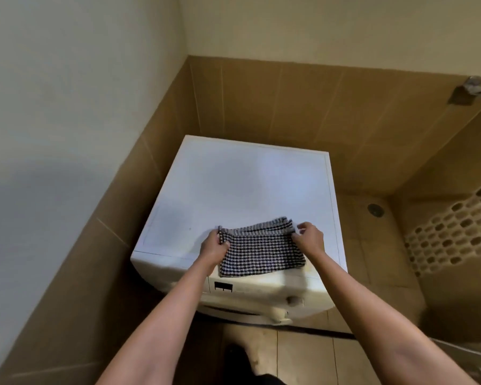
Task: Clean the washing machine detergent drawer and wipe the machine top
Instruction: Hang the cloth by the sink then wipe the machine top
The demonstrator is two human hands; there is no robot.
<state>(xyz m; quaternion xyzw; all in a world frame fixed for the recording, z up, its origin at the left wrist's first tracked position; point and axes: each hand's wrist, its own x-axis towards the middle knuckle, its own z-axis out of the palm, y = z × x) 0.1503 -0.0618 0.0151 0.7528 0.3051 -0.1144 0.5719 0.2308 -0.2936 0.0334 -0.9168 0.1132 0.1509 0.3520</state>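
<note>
Now curled fingers (223, 240) of left hand (215, 247) and right hand (309, 238) are pinching the checkered cloth (261, 255) by its far corners. Its long axis is running between them.

The white washing machine top (242, 184) carries one thing, a folded black-and-white checked cloth (261, 254). It lies flat at the front edge, right of the middle. The machine stands on a tan tiled floor (303, 357).

black-and-white checked woven cloth (261, 254): soft fabric, coarse weave | white rectangular washing machine top (247, 184): smooth, hard, faint sheen | tan wall tiles (289, 101): smooth ceramic, satin | cream upper wall (67, 79): matt paint | beige honeycomb-holed basket (450, 234): matt plastic
</note>
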